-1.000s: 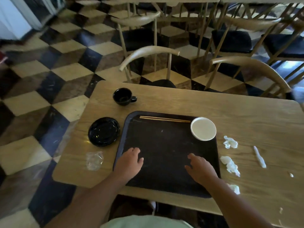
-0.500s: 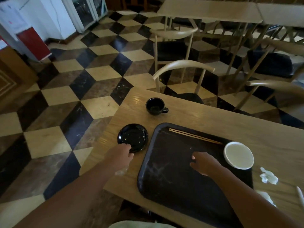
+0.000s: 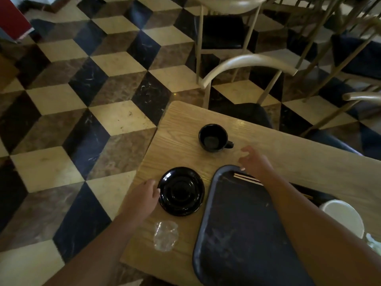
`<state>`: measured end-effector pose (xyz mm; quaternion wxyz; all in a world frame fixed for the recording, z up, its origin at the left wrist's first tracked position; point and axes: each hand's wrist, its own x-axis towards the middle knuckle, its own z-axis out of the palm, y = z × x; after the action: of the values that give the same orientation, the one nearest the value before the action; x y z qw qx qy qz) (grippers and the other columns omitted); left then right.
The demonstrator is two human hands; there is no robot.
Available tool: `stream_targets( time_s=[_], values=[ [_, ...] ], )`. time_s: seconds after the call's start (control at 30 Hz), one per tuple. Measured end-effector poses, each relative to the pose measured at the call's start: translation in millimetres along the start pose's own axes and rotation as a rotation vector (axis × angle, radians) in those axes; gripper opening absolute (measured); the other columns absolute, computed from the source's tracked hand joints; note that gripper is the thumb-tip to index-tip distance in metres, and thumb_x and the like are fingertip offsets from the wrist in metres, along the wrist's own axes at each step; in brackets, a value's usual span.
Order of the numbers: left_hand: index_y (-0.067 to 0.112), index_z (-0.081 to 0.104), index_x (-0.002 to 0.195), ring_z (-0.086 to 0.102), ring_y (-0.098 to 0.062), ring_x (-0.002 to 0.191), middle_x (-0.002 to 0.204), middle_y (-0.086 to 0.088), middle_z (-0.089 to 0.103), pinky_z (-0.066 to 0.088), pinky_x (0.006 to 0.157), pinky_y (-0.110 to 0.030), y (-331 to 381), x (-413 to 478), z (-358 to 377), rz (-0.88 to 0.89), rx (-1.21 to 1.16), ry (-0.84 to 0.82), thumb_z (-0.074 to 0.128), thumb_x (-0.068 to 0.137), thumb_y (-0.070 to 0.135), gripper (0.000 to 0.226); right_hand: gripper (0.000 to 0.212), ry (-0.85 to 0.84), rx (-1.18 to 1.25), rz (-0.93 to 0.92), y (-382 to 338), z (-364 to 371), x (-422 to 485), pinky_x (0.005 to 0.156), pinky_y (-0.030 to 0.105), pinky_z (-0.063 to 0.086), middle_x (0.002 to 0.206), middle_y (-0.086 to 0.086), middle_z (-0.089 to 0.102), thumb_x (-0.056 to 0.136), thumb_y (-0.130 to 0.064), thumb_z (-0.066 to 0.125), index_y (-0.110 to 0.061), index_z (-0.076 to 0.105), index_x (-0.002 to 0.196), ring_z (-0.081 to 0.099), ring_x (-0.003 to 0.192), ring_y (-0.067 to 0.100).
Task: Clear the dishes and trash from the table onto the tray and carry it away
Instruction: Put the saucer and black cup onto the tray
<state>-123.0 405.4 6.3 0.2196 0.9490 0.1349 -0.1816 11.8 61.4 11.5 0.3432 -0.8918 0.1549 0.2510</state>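
A dark tray (image 3: pixel 243 234) lies on the wooden table (image 3: pixel 177 120), holding wooden chopsticks (image 3: pixel 247 178) and a white bowl (image 3: pixel 346 215). Left of the tray sits a black saucer (image 3: pixel 181 190). My left hand (image 3: pixel 144 198) touches the saucer's left rim, fingers curled at its edge. A black cup (image 3: pixel 213 137) stands farther back. My right hand (image 3: pixel 254 161) hovers open just right of and below the cup's handle, apart from it. A crumpled clear plastic wrapper (image 3: pixel 166 238) lies near the table's front edge.
White crumpled tissue (image 3: pixel 374 242) shows at the far right edge. A curved-back chair (image 3: pixel 247 65) stands behind the table, with more chairs beyond. The table's left edge drops to a checkered floor (image 3: pixel 82 120).
My right hand has left the tray and reached forward toward the cup. My left hand has settled on the saucer's left rim. The view has tilted down and left.
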Motion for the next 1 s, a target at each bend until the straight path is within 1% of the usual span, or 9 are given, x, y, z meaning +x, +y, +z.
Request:
stream_targets(
  time_s=[0.07,0.1,0.2,0.23,0.33,0.43,0.53,0.87,1.0],
  values=[
    [0.011,0.057,0.132,0.063,-0.025,0.112,0.121,-0.007,0.067,0.047,0.088,-0.034,-0.8,1.9,2.1,-0.067,-0.1,-0.05,0.05,0.099,0.033,0.041,0.041,-0.026,0.074,0.029,-9.4,0.0,11.9,0.081,0.047,0.059,0.1,0.015,0.069,0.089,-0.011,0.06,-0.023,0.052,0.128,0.069,0.086,0.034],
    [0.01,0.058,0.13,0.063,-0.025,0.112,0.118,-0.006,0.068,0.046,0.086,-0.033,-1.5,2.6,2.9,-0.091,-0.137,-0.077,0.051,0.098,0.034,0.04,0.04,-0.066,0.123,0.05,-14.2,-0.1,17.5,0.078,0.048,0.059,0.095,0.018,0.068,0.09,-0.007,0.059,-0.02,0.051,0.127,0.069,0.082,0.036],
    [0.008,0.063,0.111,0.069,-0.024,0.086,0.09,-0.005,0.069,0.053,0.075,-0.037,-3.7,5.2,5.9,-0.074,-0.193,-0.145,0.055,0.097,0.029,0.027,0.016,-0.219,0.346,0.105,-30.0,-3.6,28.0,0.047,0.027,0.053,0.066,0.013,0.06,0.097,-0.006,0.045,-0.015,0.052,0.108,0.062,0.048,0.025],
    [0.007,0.063,0.109,0.069,-0.023,0.076,0.084,-0.007,0.069,0.056,0.071,-0.04,-4.2,6.4,7.3,-0.083,-0.233,-0.163,0.056,0.097,0.026,0.023,0.013,-0.239,0.354,0.103,-34.4,-4.2,31.4,0.044,0.023,0.049,0.065,0.011,0.058,0.098,-0.006,0.043,-0.016,0.052,0.101,0.06,0.043,0.021],
    [0.009,0.056,0.125,0.07,-0.018,0.059,0.083,-0.01,0.069,0.056,0.054,-0.03,-6.5,10.4,14.9,-0.168,-0.385,-0.257,0.055,0.098,0.021,0.03,0.009,-0.292,0.306,0.094,-39.6,-1.9,43.9,0.059,0.028,0.052,0.086,0.016,0.061,0.099,-0.006,0.05,-0.012,0.057,0.102,0.064,0.064,0.021],
    [0.01,0.047,0.137,0.073,-0.022,0.06,0.096,-0.01,0.069,0.058,0.055,-0.03,-7.7,14.3,23.5,-0.259,-0.47,-0.322,0.057,0.098,0.023,0.042,0.016,-0.255,0.088,0.017,-41.7,-4.5,53.2,0.082,0.042,0.056,0.102,0.018,0.07,0.097,-0.013,0.054,-0.008,0.065,0.108,0.068,0.091,0.031],
    [0.01,0.046,0.136,0.074,-0.023,0.058,0.102,-0.012,0.066,0.058,0.051,-0.03,-7.9,17.7,28.1,-0.309,-0.509,-0.328,0.058,0.097,0.023,0.044,0.013,-0.297,0.094,0.012,-42.6,-6.9,58.1,0.091,0.048,0.056,0.107,0.017,0.071,0.096,-0.015,0.055,-0.012,0.067,0.102,0.068,0.1,0.032],
    [0.006,0.053,0.13,0.074,-0.023,0.058,0.09,-0.015,0.071,0.053,0.046,-0.024,-9.0,14.4,25.9,-0.285,-0.589,-0.324,0.054,0.099,0.019,0.034,0.019,-0.347,0.225,-0.029,-35.5,-4.2,55.3,0.081,0.037,0.055,0.096,0.003,0.069,0.101,-0.017,0.05,-0.016,0.064,0.088,0.069,0.09,0.019],
    [0.011,0.058,0.123,0.074,-0.026,0.062,0.089,-0.014,0.072,0.059,0.053,-0.032,-6.2,13.1,20.8,-0.26,-0.657,-0.322,0.054,0.099,0.017,0.024,0.019,-0.314,0.247,-0.061,-33.5,-2.6,44.8,0.078,0.033,0.056,0.095,0.006,0.07,0.101,-0.014,0.05,-0.015,0.064,0.088,0.07,0.089,0.018]
  ],
)
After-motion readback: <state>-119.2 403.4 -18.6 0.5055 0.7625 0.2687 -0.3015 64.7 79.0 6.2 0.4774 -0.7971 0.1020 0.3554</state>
